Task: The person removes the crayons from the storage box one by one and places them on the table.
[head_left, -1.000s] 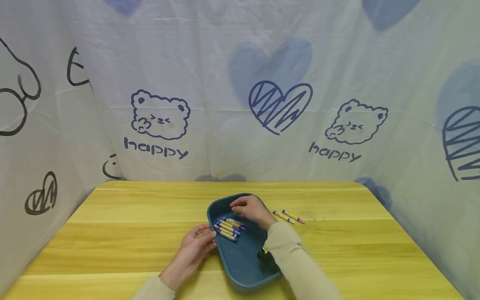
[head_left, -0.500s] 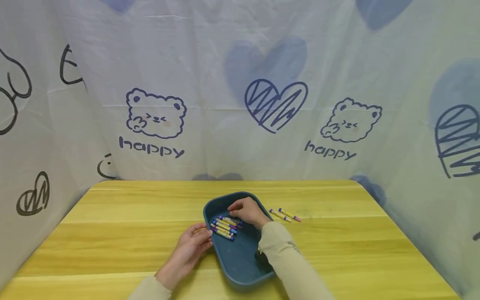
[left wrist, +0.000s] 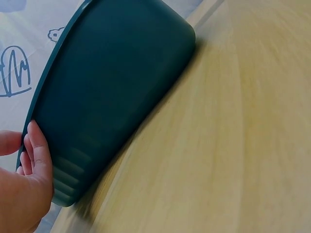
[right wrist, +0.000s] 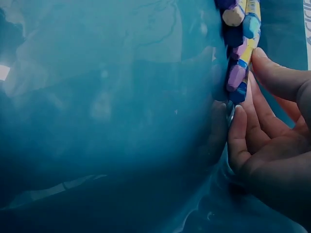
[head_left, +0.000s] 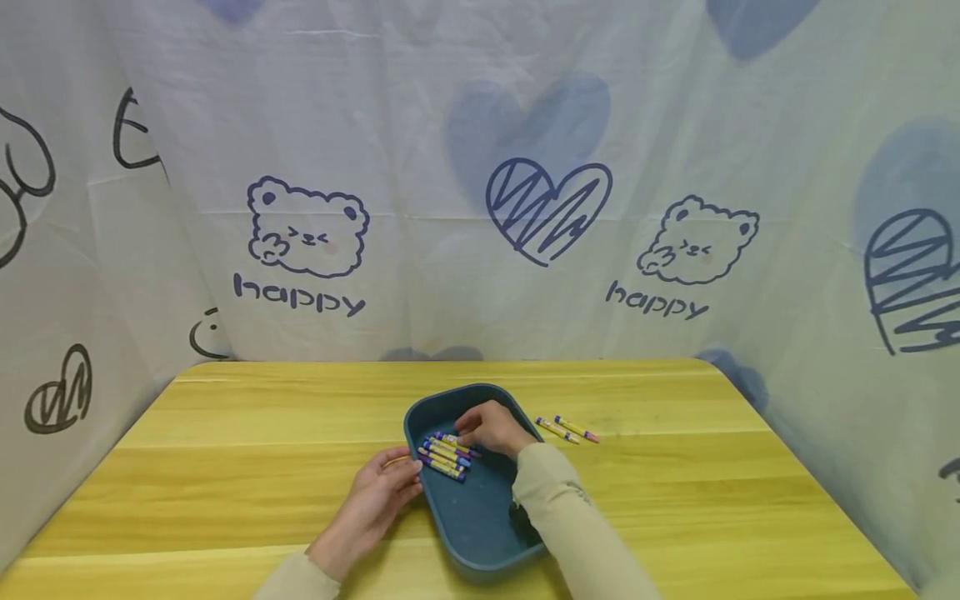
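Note:
A dark blue-green plastic bin (head_left: 480, 517) stands on the table, with a small pile of crayons (head_left: 444, 462) in yellow wrappers against its left wall. My left hand (head_left: 378, 496) grips the bin's left rim, thumb and fingers on opposite sides of the wall, as the left wrist view (left wrist: 36, 174) also shows. Inside the bin, my right hand (head_left: 495, 429) is at the far end of the pile. In the right wrist view its thumb and fingers close about the end crayon (right wrist: 238, 92), which has a blue end; the fingertips behind it are partly hidden.
Two more crayons (head_left: 566, 429) lie on the wooden table (head_left: 225, 467) to the right of the bin. A dark object (head_left: 522, 523) in the bin is mostly hidden by the right sleeve. A printed cloth (head_left: 420, 275) hangs behind the table.
My right hand has come down from above the pile to the far crayon. The left hand keeps its grip on the bin. The whole head view has shifted slightly.

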`<state>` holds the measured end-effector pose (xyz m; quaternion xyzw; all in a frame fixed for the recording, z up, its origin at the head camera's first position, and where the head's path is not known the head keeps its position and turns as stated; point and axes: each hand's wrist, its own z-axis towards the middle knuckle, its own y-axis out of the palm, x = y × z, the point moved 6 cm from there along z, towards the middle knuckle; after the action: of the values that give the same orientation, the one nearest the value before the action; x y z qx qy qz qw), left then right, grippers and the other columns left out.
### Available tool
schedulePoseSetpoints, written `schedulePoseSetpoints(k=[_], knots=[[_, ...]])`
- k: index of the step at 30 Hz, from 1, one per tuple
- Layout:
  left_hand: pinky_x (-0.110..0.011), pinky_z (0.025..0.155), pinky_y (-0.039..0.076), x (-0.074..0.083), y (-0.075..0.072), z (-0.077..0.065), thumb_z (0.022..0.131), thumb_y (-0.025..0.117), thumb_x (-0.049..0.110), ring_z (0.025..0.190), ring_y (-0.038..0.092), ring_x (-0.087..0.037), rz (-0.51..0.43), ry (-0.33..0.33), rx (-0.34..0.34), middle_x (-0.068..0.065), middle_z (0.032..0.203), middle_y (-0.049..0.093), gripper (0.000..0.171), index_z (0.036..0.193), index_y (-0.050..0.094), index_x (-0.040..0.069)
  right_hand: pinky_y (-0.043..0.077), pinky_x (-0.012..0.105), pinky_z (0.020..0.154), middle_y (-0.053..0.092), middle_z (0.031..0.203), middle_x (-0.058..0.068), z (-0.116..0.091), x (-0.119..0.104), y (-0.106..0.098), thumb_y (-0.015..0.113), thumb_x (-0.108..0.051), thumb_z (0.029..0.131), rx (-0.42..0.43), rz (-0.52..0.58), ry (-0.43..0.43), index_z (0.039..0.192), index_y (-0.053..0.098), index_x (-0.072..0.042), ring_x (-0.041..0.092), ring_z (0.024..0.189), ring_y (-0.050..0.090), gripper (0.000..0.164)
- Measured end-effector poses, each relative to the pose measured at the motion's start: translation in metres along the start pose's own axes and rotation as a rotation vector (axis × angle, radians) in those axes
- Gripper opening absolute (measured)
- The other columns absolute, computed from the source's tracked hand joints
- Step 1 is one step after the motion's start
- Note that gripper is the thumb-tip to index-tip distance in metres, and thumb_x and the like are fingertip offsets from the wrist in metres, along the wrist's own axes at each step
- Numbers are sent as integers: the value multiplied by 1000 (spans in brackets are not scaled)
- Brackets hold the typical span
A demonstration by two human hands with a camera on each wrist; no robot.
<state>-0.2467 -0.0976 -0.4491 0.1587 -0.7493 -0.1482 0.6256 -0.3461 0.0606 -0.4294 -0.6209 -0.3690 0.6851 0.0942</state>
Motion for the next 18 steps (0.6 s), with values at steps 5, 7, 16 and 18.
schedulePoseSetpoints(k=[5,7,16,18], knots=[[-20,66,52,1,1,0,91,52,-9,69,56,-9,-8,1,-5,-2,83,58,33,121,39,-8,54,27,71,71,90,10,0,2,3,73,1,82,-31,-14,-20,100,72,5,16,80,65,18],[-20,66,52,1,1,0,91,51,-9,69,56,-9,-9,2,-8,-2,83,58,33,121,38,-9,54,26,68,71,87,10,0,1,3,73,2,82,-36,-19,-38,98,72,5,14,76,64,16],[-21,66,52,0,0,0,90,52,-9,69,57,-10,-5,0,2,-3,84,59,34,121,39,-10,52,25,66,71,85,9,1,0,2,72,1,83,-35,-77,-68,94,74,3,11,73,62,12],[-21,66,52,0,1,0,90,52,-9,70,57,-10,-2,-1,-2,-3,84,60,34,121,39,-10,53,26,68,71,88,9,0,1,1,71,1,84,-35,-93,-60,94,74,3,12,75,62,11]])
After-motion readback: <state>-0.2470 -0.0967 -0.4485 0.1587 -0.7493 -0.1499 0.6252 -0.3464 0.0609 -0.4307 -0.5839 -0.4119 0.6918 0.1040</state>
